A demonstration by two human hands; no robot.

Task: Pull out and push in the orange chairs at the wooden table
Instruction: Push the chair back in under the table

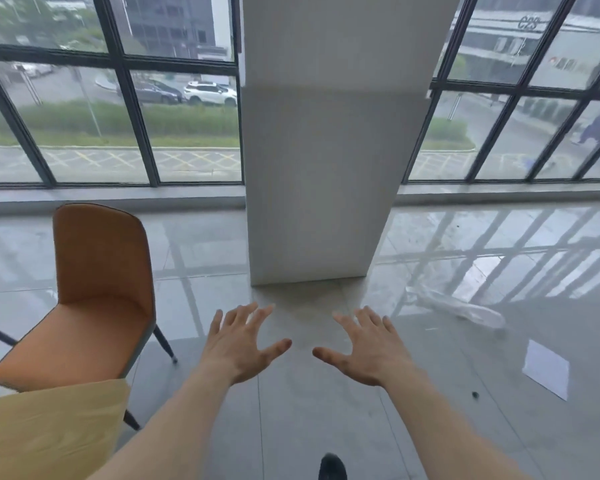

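An orange chair (94, 289) with dark legs stands at the left, its seat facing the corner of a light wooden table (49, 431) at the bottom left. The seat's front edge sits just under the table corner. My left hand (245, 344) and my right hand (364, 348) are stretched out over the floor in the middle of the view, fingers spread, palms down, holding nothing. Both hands are to the right of the chair and apart from it.
A wide white pillar (323, 168) rises straight ahead, with tall windows on both sides. On the glossy tiled floor lie a crumpled plastic wrap (465, 306) and a white sheet of paper (546, 374) at the right. A dark shoe tip (331, 467) shows at the bottom.
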